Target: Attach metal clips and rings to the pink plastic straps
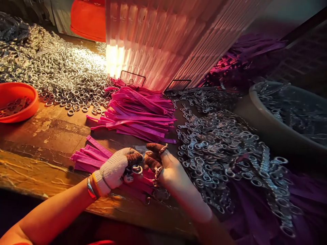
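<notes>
My left hand [114, 168], in a knitted glove, pinches a small metal ring [137, 169] at its fingertips, over a low bundle of pink straps [88, 158]. My right hand [163, 165], with brown finger covers on thumb and forefinger, meets it from the right and touches the same ring and a strap end. A larger heap of pink straps [140, 114] lies just beyond both hands. To the right spreads a pile of metal clips [217, 149].
A big heap of metal rings [56, 71] covers the back left of the wooden bench [51, 132]. An orange bowl [17, 102] sits at left, a grey basin [278, 122] at right, a ribbed pink lampshade [166, 37] behind.
</notes>
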Available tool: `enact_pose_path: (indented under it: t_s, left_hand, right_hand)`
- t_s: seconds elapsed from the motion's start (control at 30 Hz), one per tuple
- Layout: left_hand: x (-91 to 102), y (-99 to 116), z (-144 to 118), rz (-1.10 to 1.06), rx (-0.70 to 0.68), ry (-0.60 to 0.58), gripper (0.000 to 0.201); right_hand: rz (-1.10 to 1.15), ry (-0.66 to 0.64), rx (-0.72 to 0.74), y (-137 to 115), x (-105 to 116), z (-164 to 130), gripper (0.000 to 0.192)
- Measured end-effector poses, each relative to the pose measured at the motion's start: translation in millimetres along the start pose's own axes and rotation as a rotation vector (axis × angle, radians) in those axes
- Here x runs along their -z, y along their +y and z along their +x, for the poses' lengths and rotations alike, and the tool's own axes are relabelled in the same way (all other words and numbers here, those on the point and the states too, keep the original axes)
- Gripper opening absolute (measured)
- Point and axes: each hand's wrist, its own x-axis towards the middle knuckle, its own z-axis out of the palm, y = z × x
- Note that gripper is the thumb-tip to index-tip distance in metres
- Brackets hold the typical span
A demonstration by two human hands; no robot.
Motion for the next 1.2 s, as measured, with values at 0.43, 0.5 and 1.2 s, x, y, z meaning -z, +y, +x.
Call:
enact_pose_path:
  t_s: [0.43,0.5,1.2]
  left_hand:
    - [4.2,6,2,-0.105,0.082,0.006,0.032]
    - [2.0,5,3,-0.165,0.083,0.013,0.032]
    - [-12.5,9,3,0.037,0.014,-0.018,0.028]
  right_hand:
    - [-0.014,-0.047,0.024,4,-5,13,0.047]
    - [-0.034,-0.119,0.025,0,-7,8,0.049]
    - [-0.653,-0.059,0.265,-18,7,-5,0.016]
